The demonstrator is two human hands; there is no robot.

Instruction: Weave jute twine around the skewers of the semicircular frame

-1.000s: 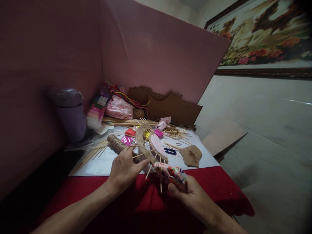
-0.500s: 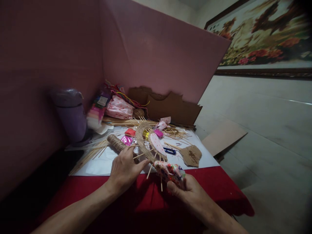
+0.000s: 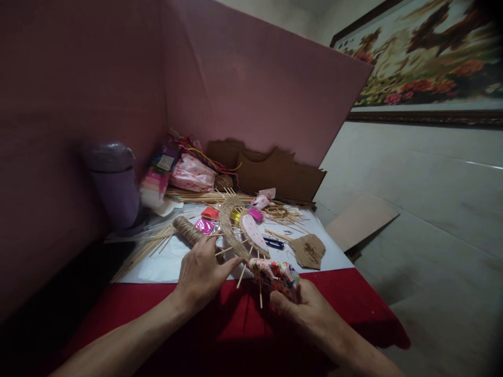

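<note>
On my feed, the patterned bundle [image 3: 273, 269] in the right hand [image 3: 310, 309] has turned slightly over the last second, and more red now shows on its upper face. I see the right thumb has come up a touch. The twine-wound crescent [image 3: 227, 228] has tipped a little with it, its pink dotted panel [image 3: 253, 233] edging left. I also see that the lower tips of the thin sticks [image 3: 261, 296] have swung slightly right and up.
</note>
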